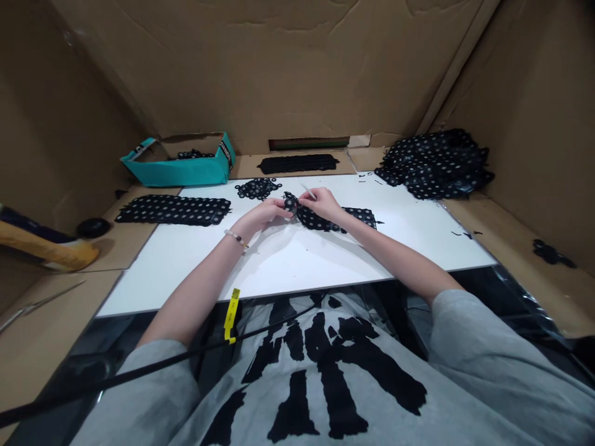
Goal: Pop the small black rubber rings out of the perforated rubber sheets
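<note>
Over the middle of the white board (279,266), my left hand (272,212) pinches the left end of a black sheet dotted with round holes (320,222). That end is lifted and bent, while the rest lies to the right, partly beneath my right forearm. My right hand (324,204) is closed around a thin, pale, pen-like tool (307,191), its fingers close against the lifted end. The tool's working tip is hidden, so its exact kind cannot be made out. Just behind my left hand lies a pile of small black rings (258,188).
Another dotted sheet (174,210) lies left, and a stack of them (437,164) back right. A teal box (181,171) holds black pieces. A plain black strip (298,163) lies at the back. Scissors (37,305) rest left; cardboard walls (288,74) surround the board.
</note>
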The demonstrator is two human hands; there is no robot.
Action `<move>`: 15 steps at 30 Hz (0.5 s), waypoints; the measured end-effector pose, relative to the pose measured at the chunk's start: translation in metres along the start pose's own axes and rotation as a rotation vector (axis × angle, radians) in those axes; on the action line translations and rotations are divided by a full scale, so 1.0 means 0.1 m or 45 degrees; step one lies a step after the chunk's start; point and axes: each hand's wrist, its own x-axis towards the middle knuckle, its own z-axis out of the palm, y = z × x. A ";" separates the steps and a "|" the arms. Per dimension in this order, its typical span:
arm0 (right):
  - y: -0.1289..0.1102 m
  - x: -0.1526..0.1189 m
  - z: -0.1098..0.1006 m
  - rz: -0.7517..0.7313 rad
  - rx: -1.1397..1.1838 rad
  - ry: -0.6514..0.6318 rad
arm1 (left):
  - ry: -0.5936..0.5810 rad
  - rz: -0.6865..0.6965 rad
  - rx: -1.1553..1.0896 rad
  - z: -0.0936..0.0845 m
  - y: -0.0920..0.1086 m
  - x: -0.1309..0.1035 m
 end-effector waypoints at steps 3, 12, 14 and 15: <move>0.06 0.08 0.00 0.110 0.227 0.054 | 0.032 -0.009 -0.010 0.00 0.02 -0.01; 0.42 0.29 -0.62 0.211 -0.345 0.304 | -0.024 0.060 0.201 -0.13 -0.01 -0.02; 0.45 0.28 -0.60 0.218 -0.457 0.114 | -0.017 0.096 0.355 -0.19 0.00 -0.02; 0.46 0.27 -0.56 0.197 -0.498 0.043 | -0.006 0.113 0.436 -0.22 0.00 -0.02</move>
